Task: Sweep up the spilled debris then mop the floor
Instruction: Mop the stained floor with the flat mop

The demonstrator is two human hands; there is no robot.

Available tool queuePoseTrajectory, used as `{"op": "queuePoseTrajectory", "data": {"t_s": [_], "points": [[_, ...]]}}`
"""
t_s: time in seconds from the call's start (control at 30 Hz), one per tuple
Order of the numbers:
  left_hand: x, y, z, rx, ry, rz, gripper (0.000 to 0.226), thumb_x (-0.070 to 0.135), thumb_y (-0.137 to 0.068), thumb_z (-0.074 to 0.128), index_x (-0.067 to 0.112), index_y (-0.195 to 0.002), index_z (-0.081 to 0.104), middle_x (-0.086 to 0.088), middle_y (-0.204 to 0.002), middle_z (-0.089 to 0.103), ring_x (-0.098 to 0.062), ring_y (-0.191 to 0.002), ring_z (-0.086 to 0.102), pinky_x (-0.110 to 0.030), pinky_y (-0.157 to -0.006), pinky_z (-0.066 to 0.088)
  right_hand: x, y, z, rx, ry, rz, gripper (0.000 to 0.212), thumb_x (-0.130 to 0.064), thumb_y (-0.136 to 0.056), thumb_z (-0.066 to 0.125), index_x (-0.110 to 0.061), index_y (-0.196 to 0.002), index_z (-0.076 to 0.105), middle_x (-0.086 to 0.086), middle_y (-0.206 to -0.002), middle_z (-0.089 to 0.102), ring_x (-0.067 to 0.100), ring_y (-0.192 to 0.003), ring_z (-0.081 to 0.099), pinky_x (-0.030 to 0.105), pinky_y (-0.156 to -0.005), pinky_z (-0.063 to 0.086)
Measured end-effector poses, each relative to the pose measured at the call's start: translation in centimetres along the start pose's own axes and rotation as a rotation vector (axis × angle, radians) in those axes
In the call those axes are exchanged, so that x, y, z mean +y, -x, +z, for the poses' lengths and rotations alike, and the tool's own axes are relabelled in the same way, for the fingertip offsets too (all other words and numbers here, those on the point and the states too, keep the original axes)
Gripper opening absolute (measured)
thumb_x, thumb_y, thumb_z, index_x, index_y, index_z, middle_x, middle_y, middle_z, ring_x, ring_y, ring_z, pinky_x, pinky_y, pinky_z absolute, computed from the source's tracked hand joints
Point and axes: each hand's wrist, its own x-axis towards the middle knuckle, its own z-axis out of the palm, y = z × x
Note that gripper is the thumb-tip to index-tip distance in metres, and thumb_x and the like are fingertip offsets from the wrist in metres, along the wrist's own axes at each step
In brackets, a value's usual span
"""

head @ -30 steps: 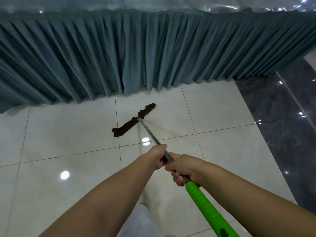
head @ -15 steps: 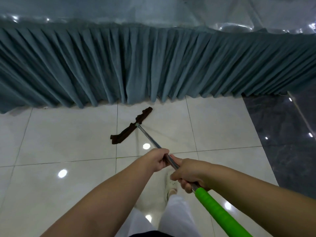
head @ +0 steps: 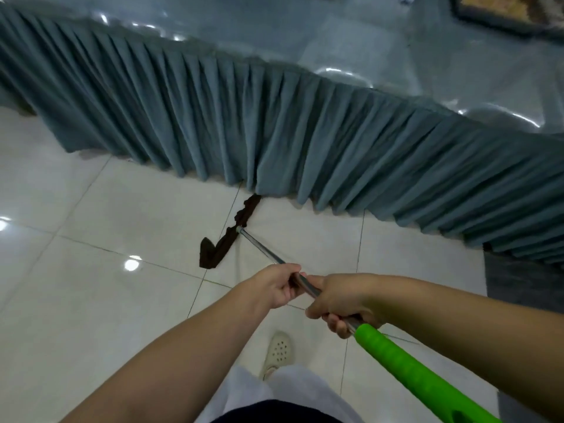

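Floor: glossy cream tiles (head: 100,306) with thin grout lines covered most of the room in view, and round ceiling lights showed as bright spots on them; a darker grey strip of flooring (head: 525,285) lay at the right edge.
Surface: a long table ran diagonally across the upper part of the view, its top (head: 351,41) under a shiny clear cover that caught the light.
Skirt: a pleated teal cloth skirt (head: 305,132) hung from the surface edge down to the floor.
Far corner: a dark-framed object (head: 506,10) sat on the surface at the top right, too blurred to identify.
Mop head: the dark brown mop cloth (head: 229,236) lay on the tiles, its far end touching the hem of the skirt and its near end curled over.
Mop shaft: a metal pole (head: 262,250) ran from the cloth back to a bright green handle sleeve (head: 406,364).
Left hand: the left hand (head: 274,288) had its grip curled round the metal pole, ahead of the other.
Right hand: the right hand (head: 341,300) had its grip wrapped round the pole just above the green sleeve.
Person: pale trousers (head: 274,392) and a cream perforated shoe (head: 278,352) stood on the tiles below the arms.
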Motion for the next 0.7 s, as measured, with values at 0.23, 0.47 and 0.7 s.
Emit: {"op": "queuePoseTrajectory", "data": {"t_s": [0.23,0.47,0.7], "points": [[3.1,0.0,-0.9,0.068,0.188,0.083,0.020,0.007,-0.099,0.044,0.002,-0.080,0.047,-0.009,-0.070,0.047,-0.015,-0.060,0.048,-0.022,-0.038,0.054,-5.0,-1.7,-2.3,-0.091,0.248,-0.024,0.065,-0.004,-0.094,0.051,-0.043,-0.142,0.031,0.002,-0.055,0.037,0.007,-0.039,0.035,0.016,-0.035,0.035],[7.8,0.5,-3.8,0.123,0.353,0.139,0.021,0.006,-0.100,0.040,0.001,-0.080,0.045,-0.010,-0.071,0.045,-0.015,-0.059,0.045,-0.022,-0.035,0.052,-12.7,-3.4,-2.0,-0.158,0.479,-0.007,0.067,-0.006,-0.095,0.049,-0.048,-0.143,0.029,0.001,-0.052,0.037,0.008,-0.041,0.033,0.016,-0.034,0.034],[14.3,1.8,-10.2,0.120,0.473,0.178,0.019,0.006,-0.099,0.040,0.002,-0.081,0.045,-0.011,-0.070,0.046,-0.017,-0.059,0.047,-0.025,-0.037,0.053,-22.4,-5.0,2.3,-0.194,0.663,-0.005,0.061,-0.004,-0.096,0.047,-0.046,-0.139,0.036,0.001,-0.053,0.034,0.006,-0.038,0.032,0.014,-0.033,0.033]]}}
